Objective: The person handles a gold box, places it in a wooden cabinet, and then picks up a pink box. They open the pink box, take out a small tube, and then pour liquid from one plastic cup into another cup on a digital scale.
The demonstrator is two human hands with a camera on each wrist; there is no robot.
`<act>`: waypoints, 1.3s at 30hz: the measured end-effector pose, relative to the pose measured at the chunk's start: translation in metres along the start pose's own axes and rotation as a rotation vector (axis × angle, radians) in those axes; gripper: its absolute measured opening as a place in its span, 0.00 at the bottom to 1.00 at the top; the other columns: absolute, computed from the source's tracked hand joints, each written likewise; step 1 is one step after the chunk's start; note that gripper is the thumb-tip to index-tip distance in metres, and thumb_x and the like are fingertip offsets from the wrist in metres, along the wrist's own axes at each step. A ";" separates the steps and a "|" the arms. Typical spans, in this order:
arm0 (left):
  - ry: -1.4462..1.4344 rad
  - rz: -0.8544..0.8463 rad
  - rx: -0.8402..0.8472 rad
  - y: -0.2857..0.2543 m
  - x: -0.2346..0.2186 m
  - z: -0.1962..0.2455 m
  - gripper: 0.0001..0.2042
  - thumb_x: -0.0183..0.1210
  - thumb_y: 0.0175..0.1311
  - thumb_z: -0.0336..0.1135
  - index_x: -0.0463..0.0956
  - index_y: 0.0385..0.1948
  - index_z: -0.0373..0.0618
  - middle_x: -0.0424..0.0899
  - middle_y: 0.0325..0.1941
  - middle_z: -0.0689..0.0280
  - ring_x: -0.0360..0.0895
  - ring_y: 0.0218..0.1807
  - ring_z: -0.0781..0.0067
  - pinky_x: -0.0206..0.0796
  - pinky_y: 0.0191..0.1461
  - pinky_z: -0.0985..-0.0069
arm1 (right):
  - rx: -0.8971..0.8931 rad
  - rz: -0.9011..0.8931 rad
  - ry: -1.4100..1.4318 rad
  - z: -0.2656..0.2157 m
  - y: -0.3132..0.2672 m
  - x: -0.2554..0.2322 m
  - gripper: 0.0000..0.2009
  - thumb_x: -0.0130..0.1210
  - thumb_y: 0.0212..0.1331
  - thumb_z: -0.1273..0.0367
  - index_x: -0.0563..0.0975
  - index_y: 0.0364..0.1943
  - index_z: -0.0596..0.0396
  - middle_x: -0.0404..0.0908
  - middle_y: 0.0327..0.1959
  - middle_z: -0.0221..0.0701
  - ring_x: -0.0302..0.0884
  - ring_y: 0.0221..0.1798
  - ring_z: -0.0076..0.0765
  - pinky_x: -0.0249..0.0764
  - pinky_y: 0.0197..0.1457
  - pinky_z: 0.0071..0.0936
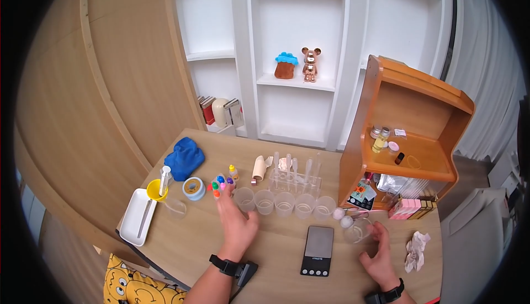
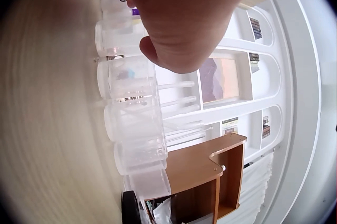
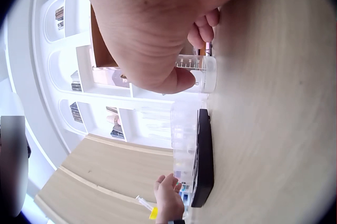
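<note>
My left hand (image 1: 237, 224) reaches over the table with fingers extended toward small bottles with coloured caps (image 1: 221, 181). Its thumb is just below the leftmost of several frosted plastic cups (image 1: 284, 204) standing in a row. On the right side, my right hand (image 1: 381, 257) is spread beside a clear measuring cup (image 1: 359, 230), fingertips right at its side and thumb apart from it. Graduation marks show on this measuring cup (image 3: 197, 74) in the right wrist view. A black pocket scale (image 1: 318, 250) lies between the hands. The left fingers are mostly hidden in the left wrist view.
Behind the cups, a clear rack (image 1: 295, 182) holds droppers. To the left are a white tray (image 1: 138, 217), a yellow cup (image 1: 157, 190), a round blue tin (image 1: 193, 188) and a blue cloth (image 1: 184, 158). A wooden shelf (image 1: 406, 169) and crumpled tissue (image 1: 416, 251) stand right.
</note>
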State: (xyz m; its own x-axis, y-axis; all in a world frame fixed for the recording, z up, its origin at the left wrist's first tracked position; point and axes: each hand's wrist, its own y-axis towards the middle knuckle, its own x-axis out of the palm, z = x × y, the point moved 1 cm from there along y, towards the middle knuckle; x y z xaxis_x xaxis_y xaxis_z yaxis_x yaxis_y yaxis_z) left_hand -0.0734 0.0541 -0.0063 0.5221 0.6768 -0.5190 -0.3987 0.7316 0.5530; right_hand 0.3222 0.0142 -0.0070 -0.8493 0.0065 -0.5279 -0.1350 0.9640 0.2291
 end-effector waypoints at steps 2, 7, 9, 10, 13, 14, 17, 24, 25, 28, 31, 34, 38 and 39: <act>-0.046 -0.013 -0.038 -0.002 0.002 -0.003 0.41 0.61 0.57 0.19 0.56 0.77 0.34 0.68 0.74 0.45 0.67 0.76 0.44 0.61 0.79 0.53 | 0.009 0.027 -0.005 0.004 0.000 0.001 0.47 0.68 0.52 0.75 0.58 0.80 0.59 0.75 0.70 0.45 0.72 0.74 0.49 0.64 0.80 0.45; -0.156 -0.096 -0.093 -0.002 0.007 -0.010 0.41 0.62 0.58 0.22 0.55 0.77 0.29 0.69 0.73 0.42 0.67 0.76 0.41 0.58 0.81 0.53 | 0.014 0.048 -0.032 0.010 0.002 0.006 0.48 0.74 0.52 0.70 0.60 0.78 0.61 0.77 0.69 0.47 0.73 0.73 0.53 0.65 0.80 0.47; -0.175 -0.058 -0.077 -0.007 0.012 -0.020 0.42 0.61 0.59 0.21 0.53 0.78 0.29 0.68 0.75 0.43 0.67 0.77 0.43 0.57 0.83 0.53 | 0.021 0.081 -0.064 0.011 0.002 0.007 0.47 0.75 0.52 0.69 0.62 0.77 0.61 0.78 0.68 0.47 0.73 0.72 0.54 0.65 0.80 0.48; -0.193 -0.091 -0.058 -0.008 0.014 -0.024 0.42 0.61 0.59 0.21 0.53 0.78 0.29 0.68 0.75 0.43 0.67 0.77 0.43 0.57 0.83 0.53 | -0.020 0.076 -0.115 0.009 0.003 0.008 0.47 0.76 0.52 0.67 0.63 0.77 0.61 0.78 0.67 0.47 0.73 0.72 0.55 0.66 0.79 0.48; -0.254 -0.050 -0.037 -0.004 0.016 -0.028 0.43 0.61 0.60 0.19 0.52 0.80 0.31 0.66 0.76 0.44 0.66 0.79 0.45 0.56 0.84 0.54 | -0.031 0.107 -0.164 0.012 0.005 0.013 0.46 0.76 0.52 0.65 0.65 0.76 0.60 0.79 0.66 0.47 0.74 0.70 0.56 0.66 0.78 0.49; -0.217 -0.074 -0.093 -0.002 0.011 -0.025 0.43 0.62 0.61 0.19 0.51 0.81 0.33 0.66 0.77 0.44 0.67 0.78 0.46 0.57 0.84 0.54 | -0.035 0.110 -0.152 0.010 0.006 0.014 0.45 0.76 0.52 0.64 0.65 0.75 0.60 0.80 0.65 0.46 0.74 0.70 0.56 0.66 0.77 0.50; -0.178 -0.082 -0.142 -0.002 0.012 -0.019 0.44 0.65 0.62 0.19 0.52 0.81 0.34 0.67 0.76 0.44 0.69 0.76 0.47 0.61 0.81 0.55 | -0.030 0.122 -0.174 0.002 0.009 0.015 0.44 0.76 0.53 0.64 0.66 0.75 0.59 0.80 0.63 0.45 0.74 0.69 0.56 0.66 0.76 0.51; -0.074 -0.012 -0.116 0.002 -0.002 -0.015 0.41 0.70 0.62 0.23 0.59 0.78 0.32 0.78 0.66 0.46 0.77 0.69 0.47 0.68 0.73 0.57 | -0.099 0.159 -0.218 0.006 0.016 0.022 0.41 0.77 0.54 0.62 0.70 0.73 0.57 0.81 0.61 0.44 0.74 0.67 0.56 0.68 0.74 0.51; -0.069 -0.005 -0.113 0.004 -0.005 -0.010 0.41 0.70 0.62 0.23 0.59 0.78 0.32 0.78 0.66 0.46 0.77 0.69 0.47 0.68 0.73 0.57 | -0.106 0.159 -0.211 0.006 0.016 0.021 0.41 0.77 0.54 0.62 0.70 0.73 0.57 0.81 0.61 0.44 0.74 0.67 0.56 0.68 0.74 0.51; 0.044 0.090 -0.073 0.008 -0.019 0.006 0.40 0.71 0.61 0.24 0.61 0.76 0.31 0.78 0.65 0.46 0.77 0.67 0.47 0.68 0.73 0.56 | -0.105 0.148 -0.207 0.006 0.016 0.022 0.40 0.77 0.54 0.62 0.72 0.72 0.57 0.81 0.60 0.43 0.75 0.66 0.56 0.69 0.73 0.50; 0.031 0.155 -0.012 0.008 -0.025 0.021 0.40 0.72 0.60 0.25 0.63 0.75 0.33 0.79 0.63 0.50 0.78 0.64 0.53 0.68 0.69 0.59 | -0.106 0.160 -0.188 0.003 0.016 0.020 0.36 0.76 0.54 0.63 0.74 0.68 0.57 0.82 0.59 0.43 0.75 0.66 0.57 0.70 0.72 0.51; -0.128 0.057 0.049 -0.003 -0.025 0.047 0.41 0.74 0.58 0.26 0.63 0.76 0.36 0.79 0.60 0.56 0.78 0.60 0.61 0.68 0.65 0.63 | -0.161 0.178 -0.218 0.006 0.014 0.018 0.33 0.76 0.53 0.63 0.76 0.63 0.56 0.82 0.58 0.42 0.75 0.65 0.58 0.70 0.71 0.52; -0.460 -0.205 0.073 -0.022 -0.012 0.065 0.42 0.75 0.58 0.27 0.63 0.76 0.39 0.79 0.60 0.60 0.77 0.59 0.64 0.67 0.66 0.65 | -0.165 0.157 -0.225 0.008 0.013 0.018 0.28 0.76 0.53 0.66 0.76 0.58 0.55 0.80 0.58 0.44 0.75 0.66 0.58 0.70 0.72 0.50; -0.440 -0.280 0.085 -0.026 -0.010 0.068 0.42 0.75 0.58 0.27 0.63 0.76 0.39 0.79 0.61 0.59 0.78 0.60 0.64 0.67 0.67 0.65 | -0.171 0.164 -0.231 0.009 0.014 0.020 0.28 0.76 0.53 0.66 0.76 0.57 0.54 0.80 0.58 0.45 0.74 0.66 0.58 0.70 0.72 0.50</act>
State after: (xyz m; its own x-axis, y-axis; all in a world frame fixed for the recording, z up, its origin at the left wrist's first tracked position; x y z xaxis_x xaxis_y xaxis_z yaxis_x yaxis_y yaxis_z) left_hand -0.0167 0.0231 0.0289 0.8742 0.3448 -0.3418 -0.1458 0.8579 0.4927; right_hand 0.3080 0.0301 -0.0214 -0.7312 0.2371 -0.6396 -0.1062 0.8866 0.4501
